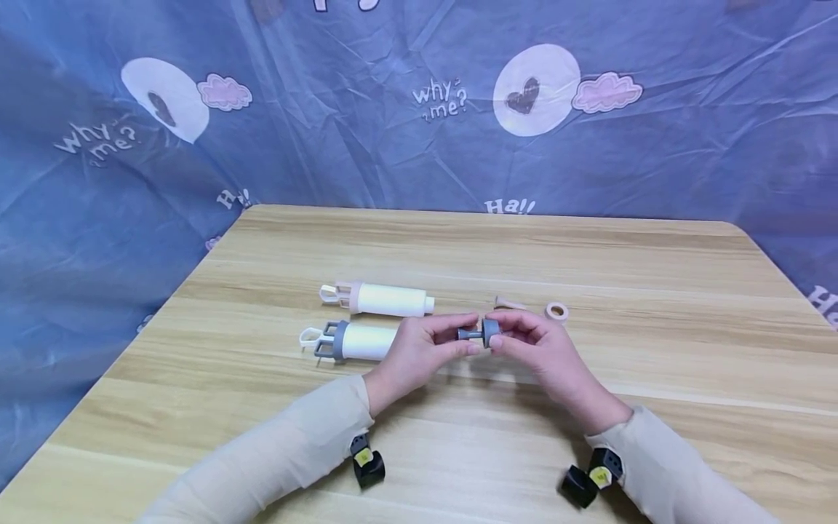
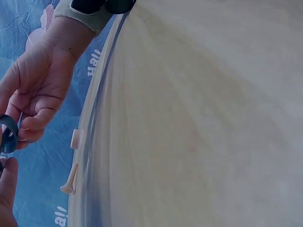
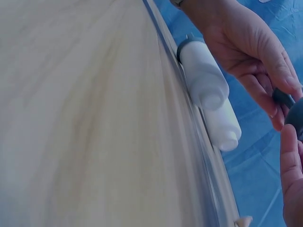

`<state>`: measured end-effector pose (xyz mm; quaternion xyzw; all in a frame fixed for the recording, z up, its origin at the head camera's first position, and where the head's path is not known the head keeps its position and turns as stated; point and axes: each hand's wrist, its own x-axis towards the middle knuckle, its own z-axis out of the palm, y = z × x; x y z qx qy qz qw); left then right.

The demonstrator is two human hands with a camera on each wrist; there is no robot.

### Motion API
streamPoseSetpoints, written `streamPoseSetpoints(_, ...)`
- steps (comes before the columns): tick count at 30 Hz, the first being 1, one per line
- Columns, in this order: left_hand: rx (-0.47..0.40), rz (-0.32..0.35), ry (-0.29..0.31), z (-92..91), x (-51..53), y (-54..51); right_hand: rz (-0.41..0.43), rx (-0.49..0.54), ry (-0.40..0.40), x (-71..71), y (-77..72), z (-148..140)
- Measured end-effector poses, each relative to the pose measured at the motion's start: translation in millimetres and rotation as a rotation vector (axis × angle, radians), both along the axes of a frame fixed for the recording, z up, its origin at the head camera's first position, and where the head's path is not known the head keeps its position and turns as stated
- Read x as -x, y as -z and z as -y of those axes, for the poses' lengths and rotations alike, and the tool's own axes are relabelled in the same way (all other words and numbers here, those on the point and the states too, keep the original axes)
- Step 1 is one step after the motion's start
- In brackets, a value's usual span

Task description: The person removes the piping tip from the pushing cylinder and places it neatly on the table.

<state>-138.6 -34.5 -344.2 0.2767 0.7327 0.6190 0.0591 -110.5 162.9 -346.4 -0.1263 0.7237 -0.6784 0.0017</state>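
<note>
Both hands meet above the table, close to each other. My left hand [image 1: 419, 349] pinches a small dark grey stem with a flared end [image 1: 465, 334] between thumb and fingers. Between the thumb and fingers of my right hand [image 1: 540, 349] is a dark grey ring cap [image 1: 490, 332]. The stem's narrow end points right, at the cap; whether it passes inside cannot be told. Beside the left hand lies a white cylinder with a grey collar [image 1: 366, 342], its right end hidden by that hand. The right wrist view also shows the stem [image 3: 282, 97] at the left fingertips.
Behind it lies a similar white cylinder with a pale pink collar [image 1: 393, 299]. A pale pink flared stem [image 1: 507, 302] and a pink ring [image 1: 556, 311] rest beyond the right hand. The wooden table [image 1: 458, 247] ends at a blue printed cloth [image 1: 366, 131].
</note>
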Motion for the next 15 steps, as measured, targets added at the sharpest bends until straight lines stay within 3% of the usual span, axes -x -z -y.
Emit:
streamPoseSetpoints(7, 0.019, -0.010, -0.019, -11.1, 1.7, 0.6, -0.024, 0.017, 0.056, -3.7, -1.7, -17)
streamPoseSetpoints(15, 0.061, -0.032, -0.038, -30.9, 6.8, -5.3, -0.061, -0.085, 0.217, -6.9, -2.5, -41)
